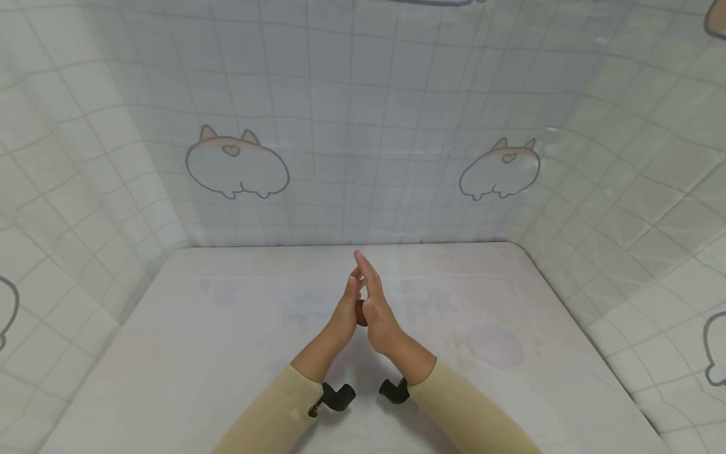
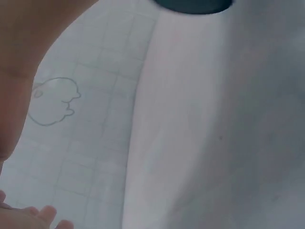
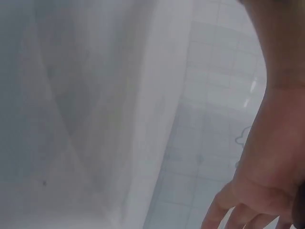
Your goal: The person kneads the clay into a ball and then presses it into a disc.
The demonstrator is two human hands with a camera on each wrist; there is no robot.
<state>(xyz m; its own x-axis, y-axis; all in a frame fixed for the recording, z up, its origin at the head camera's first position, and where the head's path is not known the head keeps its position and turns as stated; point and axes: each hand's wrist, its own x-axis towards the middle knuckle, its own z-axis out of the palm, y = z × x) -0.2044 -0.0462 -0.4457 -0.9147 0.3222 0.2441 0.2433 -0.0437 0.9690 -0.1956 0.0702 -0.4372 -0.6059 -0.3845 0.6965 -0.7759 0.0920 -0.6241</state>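
Note:
Palm facing palm, my left hand (image 1: 343,317) and right hand (image 1: 382,320) meet in a steep peak above the middle of the table. Between them sits a small, rounded brown object (image 1: 361,313), pressed by both palms and mostly covered; its kind cannot be told. The fingers of both hands look fairly straight and point forward and up. In the right wrist view, the right hand (image 3: 271,167) spreads its fingers downward, and a dark edge of the brown object (image 3: 299,210) shows beside the palm. The left wrist view catches only part of the left hand (image 2: 14,109) at its edge.
A white table (image 1: 227,353) with faint coloured patches lies below the hands. Pale grid-patterned sheets (image 1: 363,126) with cartoon animal drawings stand at the back and both sides. Black wrist cameras (image 1: 338,398) stick out from the beige sleeves (image 1: 272,413).

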